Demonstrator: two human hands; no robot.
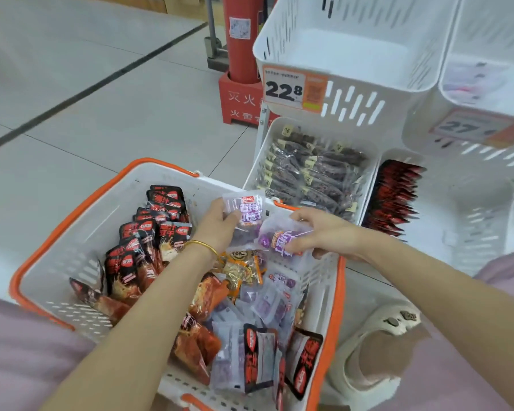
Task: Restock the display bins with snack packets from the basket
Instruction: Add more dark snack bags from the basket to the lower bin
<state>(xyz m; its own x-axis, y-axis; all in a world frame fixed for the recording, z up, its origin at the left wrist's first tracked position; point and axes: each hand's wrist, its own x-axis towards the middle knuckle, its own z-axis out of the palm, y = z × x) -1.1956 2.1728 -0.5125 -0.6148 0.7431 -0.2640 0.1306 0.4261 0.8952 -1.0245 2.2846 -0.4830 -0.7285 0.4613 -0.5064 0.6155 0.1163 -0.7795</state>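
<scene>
The basket (80, 226) fills the 7 o'clock half of the view, and the white bins stack up toward 1 o'clock. The top bin (353, 51), tagged 22.8, holds nothing. Below it, one bin (260, 161) is packed with dark packets, and the bin at its 3 o'clock holds red-black packets (392, 197). The hands are apart but near each other over the basket's far rim. The left hand (217, 223) pinches one purple packet (247, 212) upright, and the right hand (324, 232) grips a second one (279, 238) lying flat.

The step looks like gathering purple packets for a bin, probably the bare top one (the blurred bin (487, 84) at 2 o'clock may hold something pale, too unclear to tell). To do it well, stack the two packets face-up in one hand so the other is free. Then collect the rest of the purple ones (264, 304) from the mixed heap at 6 o'clock of the hands. Leave the tidy black-red row (149, 241) at 9 o'clock undisturbed.

Everything sits on a pale tiled floor (101, 99) crossed by a dark stripe. A red extinguisher (241, 40) stands in its holder at 12 o'clock. A pale shoe (377, 351) is just beside the basket at 5 o'clock.
</scene>
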